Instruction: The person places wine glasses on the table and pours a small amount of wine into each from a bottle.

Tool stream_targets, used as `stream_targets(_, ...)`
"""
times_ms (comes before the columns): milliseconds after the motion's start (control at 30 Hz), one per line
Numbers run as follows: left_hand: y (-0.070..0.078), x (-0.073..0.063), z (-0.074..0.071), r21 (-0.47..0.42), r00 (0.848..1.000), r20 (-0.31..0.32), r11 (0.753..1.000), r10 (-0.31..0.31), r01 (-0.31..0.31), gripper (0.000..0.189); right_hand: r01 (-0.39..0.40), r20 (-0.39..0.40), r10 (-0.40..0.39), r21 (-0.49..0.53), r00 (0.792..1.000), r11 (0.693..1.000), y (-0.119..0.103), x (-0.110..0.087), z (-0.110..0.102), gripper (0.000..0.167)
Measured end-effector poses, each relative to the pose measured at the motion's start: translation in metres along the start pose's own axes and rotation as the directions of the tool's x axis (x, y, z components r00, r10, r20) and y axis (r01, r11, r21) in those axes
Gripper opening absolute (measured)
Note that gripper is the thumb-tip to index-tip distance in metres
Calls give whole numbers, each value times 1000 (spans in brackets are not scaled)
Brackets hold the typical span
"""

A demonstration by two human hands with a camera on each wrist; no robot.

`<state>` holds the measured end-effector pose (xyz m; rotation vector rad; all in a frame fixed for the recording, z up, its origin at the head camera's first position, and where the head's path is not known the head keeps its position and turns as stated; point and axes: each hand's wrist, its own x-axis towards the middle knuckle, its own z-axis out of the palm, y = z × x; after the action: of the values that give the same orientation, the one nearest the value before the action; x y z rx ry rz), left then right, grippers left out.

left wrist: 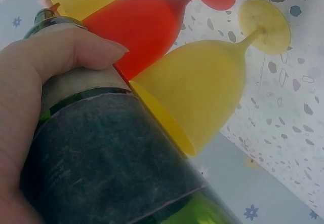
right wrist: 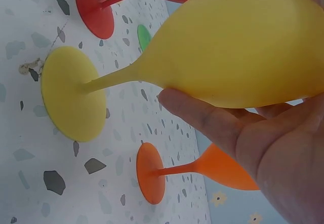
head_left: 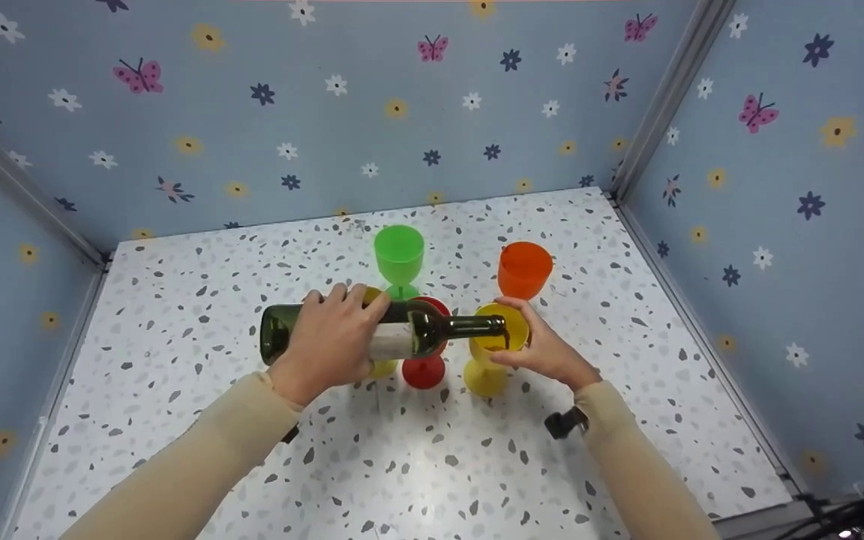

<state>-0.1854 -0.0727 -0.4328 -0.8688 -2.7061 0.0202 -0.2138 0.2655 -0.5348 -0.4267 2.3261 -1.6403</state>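
My left hand (head_left: 331,339) grips a green glass wine bottle (head_left: 394,342), tipped nearly level with its neck pointing right. The bottle's mouth is over the bowl of a yellow goblet (head_left: 486,356), and a thin dark stream falls from it into that bowl. With thumb and fingers around the bowl, my right hand (head_left: 550,354) holds this goblet; its foot (right wrist: 73,93) rests on the table in the right wrist view. Under the bottle stand a red goblet (head_left: 424,373) and a second yellow goblet (left wrist: 202,82), both partly hidden by bottle and hand.
Behind the bottle stands a green goblet (head_left: 400,255). An orange goblet (head_left: 523,271) is at the back right, just beyond my right hand. The speckled white table (head_left: 432,465) is bounded by blue flowered panels (head_left: 372,112) at the back and sides.
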Motion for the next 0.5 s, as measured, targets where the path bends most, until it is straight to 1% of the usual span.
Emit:
stream_targets(167,0,-1,0,-3,1000,4,1000,-5,5,82,2,8,-2,25,1000,1000,0,0,1,89)
stream_targets(367,1,-1,-1,-7,1000,3,1000,-12,12,80,-6,-5,6,26,1000,1000,0,-1,1,86)
stream_targets(500,1,0,-1,-15,1000,17,1000,-17,18,82,-14,-11,15,18,1000,1000,0,-1,0,83)
